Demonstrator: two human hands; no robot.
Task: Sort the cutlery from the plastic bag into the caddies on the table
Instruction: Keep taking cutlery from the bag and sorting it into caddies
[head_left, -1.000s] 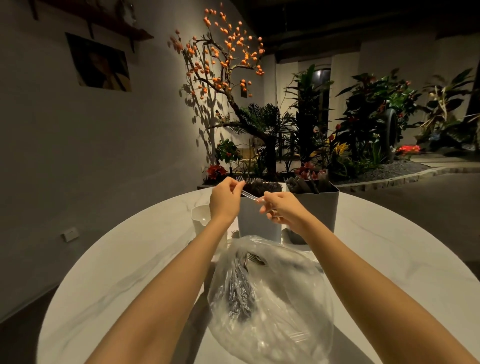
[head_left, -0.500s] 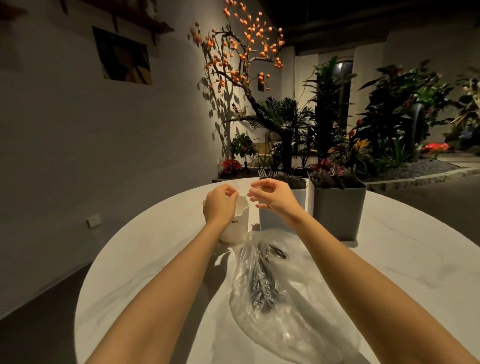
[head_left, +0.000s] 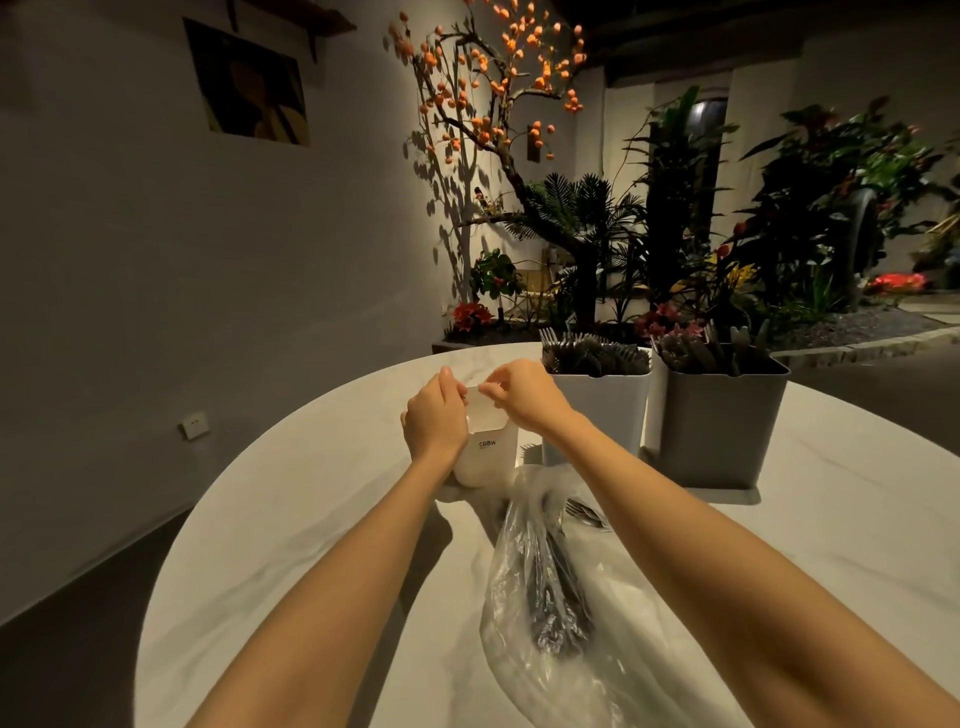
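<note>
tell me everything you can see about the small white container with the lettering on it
The small white container stands upright on the round table, left of the light caddy. It looks like smooth, glossy plastic with rounded corners and small dark lettering on its near face. Both hands are at its top rim: the left hand against its left side, the right hand over the top. Its contents are hidden. The plastic bag lies just in front.

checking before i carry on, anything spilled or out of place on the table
One thing: a fork pokes out of the plastic bag mouth onto the table. Both caddies stand upright, and both hands are at the small white container.
</note>
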